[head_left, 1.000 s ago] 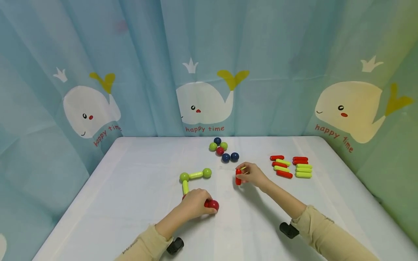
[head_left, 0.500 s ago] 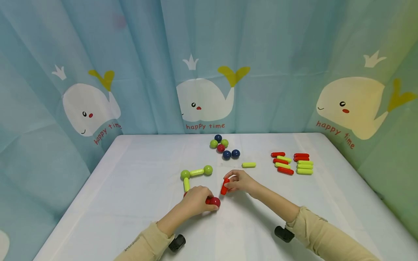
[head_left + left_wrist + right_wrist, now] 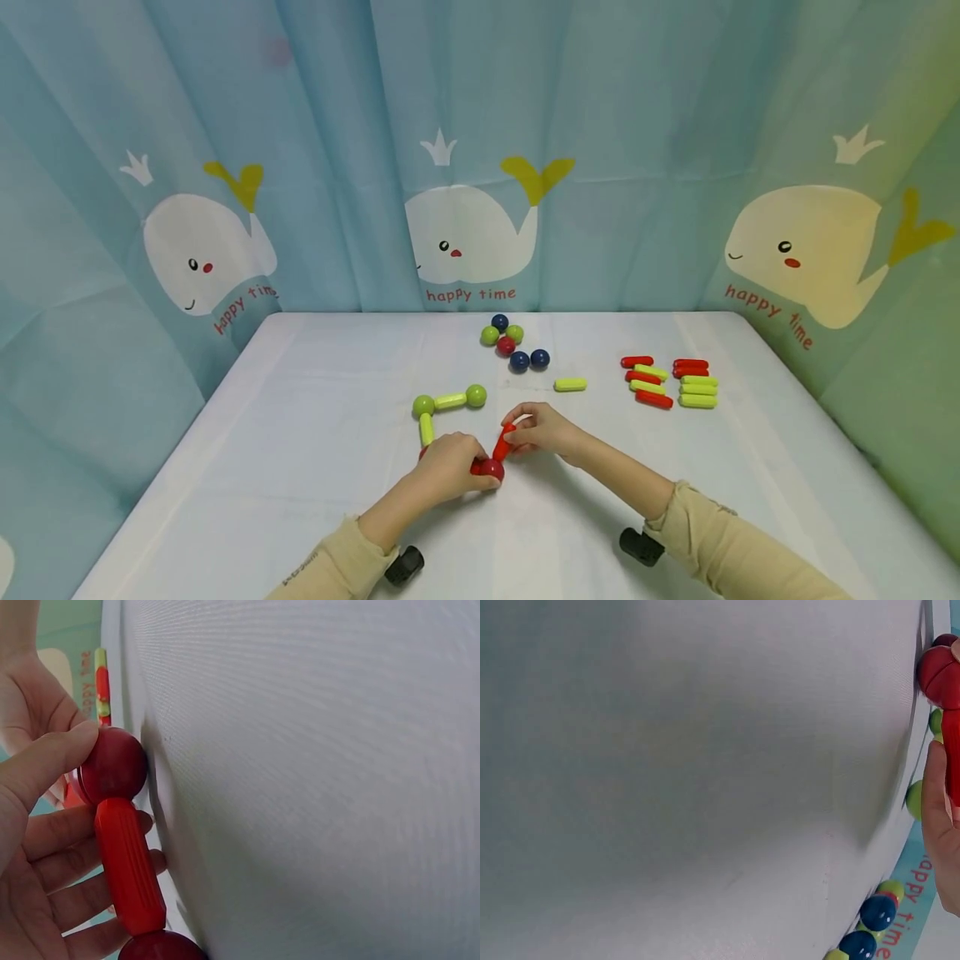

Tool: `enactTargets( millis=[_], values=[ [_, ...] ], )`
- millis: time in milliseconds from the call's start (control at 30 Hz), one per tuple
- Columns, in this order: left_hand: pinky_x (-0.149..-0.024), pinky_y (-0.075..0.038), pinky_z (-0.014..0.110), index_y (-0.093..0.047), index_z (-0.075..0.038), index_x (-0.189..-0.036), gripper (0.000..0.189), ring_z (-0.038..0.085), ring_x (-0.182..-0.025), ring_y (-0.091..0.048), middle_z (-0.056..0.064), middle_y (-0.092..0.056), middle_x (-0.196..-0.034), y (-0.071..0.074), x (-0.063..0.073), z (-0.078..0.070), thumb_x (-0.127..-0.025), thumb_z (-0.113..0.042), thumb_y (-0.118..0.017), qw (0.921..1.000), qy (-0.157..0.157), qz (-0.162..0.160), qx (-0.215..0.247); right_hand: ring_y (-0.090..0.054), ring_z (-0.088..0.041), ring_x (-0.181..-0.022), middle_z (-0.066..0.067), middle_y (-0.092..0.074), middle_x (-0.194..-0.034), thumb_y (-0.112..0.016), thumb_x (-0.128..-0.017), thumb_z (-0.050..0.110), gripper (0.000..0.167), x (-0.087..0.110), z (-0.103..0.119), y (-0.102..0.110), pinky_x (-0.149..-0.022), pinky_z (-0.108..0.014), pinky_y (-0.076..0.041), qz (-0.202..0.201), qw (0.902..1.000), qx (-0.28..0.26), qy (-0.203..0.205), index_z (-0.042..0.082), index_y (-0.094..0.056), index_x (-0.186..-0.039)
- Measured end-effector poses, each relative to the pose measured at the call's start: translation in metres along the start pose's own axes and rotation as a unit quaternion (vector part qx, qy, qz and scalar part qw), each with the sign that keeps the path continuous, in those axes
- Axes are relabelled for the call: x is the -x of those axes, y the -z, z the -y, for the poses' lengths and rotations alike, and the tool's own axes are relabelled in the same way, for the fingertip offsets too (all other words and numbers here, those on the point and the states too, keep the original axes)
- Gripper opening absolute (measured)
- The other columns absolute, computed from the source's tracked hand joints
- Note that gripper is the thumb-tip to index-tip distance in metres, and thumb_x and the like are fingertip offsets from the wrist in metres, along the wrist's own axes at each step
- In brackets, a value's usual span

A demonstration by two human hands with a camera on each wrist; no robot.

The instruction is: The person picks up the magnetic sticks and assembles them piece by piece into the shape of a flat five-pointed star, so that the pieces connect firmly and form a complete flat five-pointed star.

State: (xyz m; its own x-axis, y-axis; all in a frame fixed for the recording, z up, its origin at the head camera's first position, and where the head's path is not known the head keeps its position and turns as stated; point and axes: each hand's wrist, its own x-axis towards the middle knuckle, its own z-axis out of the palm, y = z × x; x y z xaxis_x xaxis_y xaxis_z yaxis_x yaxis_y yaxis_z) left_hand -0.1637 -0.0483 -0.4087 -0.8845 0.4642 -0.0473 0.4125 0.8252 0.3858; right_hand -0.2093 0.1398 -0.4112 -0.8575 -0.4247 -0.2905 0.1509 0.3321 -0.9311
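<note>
Red plastic rod [image 3: 502,446], pinched by my right grip [image 3: 545,428], meets the glossy red ball [image 3: 492,472] my left grip [image 3: 447,467] pinches; joining step, I think, needs straight push.

I pinch a glossy red ball [image 3: 492,469] about midway between the side edges of the table [image 3: 300,425], a ribbed stick [image 3: 129,862] joined on its left; my second red stick [image 3: 503,442] meets it, slanting farward.

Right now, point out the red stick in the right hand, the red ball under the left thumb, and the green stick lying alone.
Held red stick [image 3: 503,444]: head view, middle of its side.
Red ball [image 3: 116,769]: left wrist view, middle of its visible face.
Lone green stick [image 3: 570,385]: head view, middle of its length.
</note>
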Motion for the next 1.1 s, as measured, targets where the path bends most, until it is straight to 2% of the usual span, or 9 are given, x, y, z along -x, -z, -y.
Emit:
enactTargets(
  millis=[200, 467, 633, 800, 1100],
  values=[
    [-0.058, -0.039, 0.02, -0.074, -0.008, -0.085, 0.03, 0.005, -0.063, -0.048, -0.004, -0.066, -0.071, -0.0005, -0.0003, 0.0009, -0.076, -0.036, -0.078, 1.0, -0.001, -0.003, 0.0, -0.064, -0.009, -0.065, 0.0, -0.062, -0.072, -0.062, -0.086, -0.001, 0.023, -0.003, -0.0009, 0.0007, -0.069, -0.027, -0.056, 0.004, 0.9997, 0.02, 0.013, -0.01, -0.055, -0.106],
    [-0.058, -0.036, 0.018, -0.074, -0.008, -0.086, 0.03, 0.004, -0.064, -0.044, -0.006, -0.064, -0.071, -0.0006, 0.0021, 0.0023, -0.074, -0.036, -0.079, 0.9999, -0.008, -0.005, -0.006, -0.059, -0.005, -0.062, 0.004, -0.062, -0.067, -0.064, -0.086, 0.004, 0.024, -0.0089, -0.0021, -0.0002, -0.062, -0.02, -0.053, 0.014, 0.9982, 0.051, 0.029, -0.012, -0.059, -0.104],
    [-0.057, -0.034, 0.018, -0.074, -0.009, -0.086, 0.031, 0.003, -0.064, -0.042, -0.007, -0.062, -0.069, -0.0009, 0.0032, 0.0016, -0.074, -0.037, -0.078, 0.9997, -0.016, -0.013, -0.01, -0.055, -0.006, -0.06, 0.003, -0.06, -0.065, -0.062, -0.086, 0.003, 0.023, -0.0096, -0.0014, 0.0012, -0.059, -0.02, -0.051, 0.018, 0.9977, 0.063, 0.018, -0.012, -0.059, -0.104],
    [-0.057, -0.035, 0.018, -0.074, -0.009, -0.085, 0.031, 0.004, -0.064, -0.044, -0.006, -0.063, -0.07, -0.0017, 0.0045, 0.0015, -0.074, -0.037, -0.078, 0.9997, -0.013, -0.016, -0.016, -0.056, -0.006, -0.061, 0.001, -0.062, -0.072, -0.061, -0.088, 0.004, 0.024, -0.0102, 0.0, 0.0018, -0.061, -0.02, -0.052, 0.037, 0.997, 0.068, 0.006, -0.01, -0.059, -0.106],
    [-0.06, -0.038, 0.019, -0.074, -0.008, -0.087, 0.032, 0.005, -0.067, -0.048, -0.004, -0.066, -0.074, -0.0013, 0.0046, -0.0005, -0.075, -0.038, -0.078, 0.9998, -0.006, -0.011, -0.015, -0.053, -0.009, -0.063, -0.001, -0.058, -0.073, -0.056, -0.089, 0.003, 0.025, -0.0106, 0.0047, 0.0049, -0.063, -0.019, -0.052, 0.07, 0.9963, 0.042, -0.028, -0.01, -0.055, -0.111]
  ],
)
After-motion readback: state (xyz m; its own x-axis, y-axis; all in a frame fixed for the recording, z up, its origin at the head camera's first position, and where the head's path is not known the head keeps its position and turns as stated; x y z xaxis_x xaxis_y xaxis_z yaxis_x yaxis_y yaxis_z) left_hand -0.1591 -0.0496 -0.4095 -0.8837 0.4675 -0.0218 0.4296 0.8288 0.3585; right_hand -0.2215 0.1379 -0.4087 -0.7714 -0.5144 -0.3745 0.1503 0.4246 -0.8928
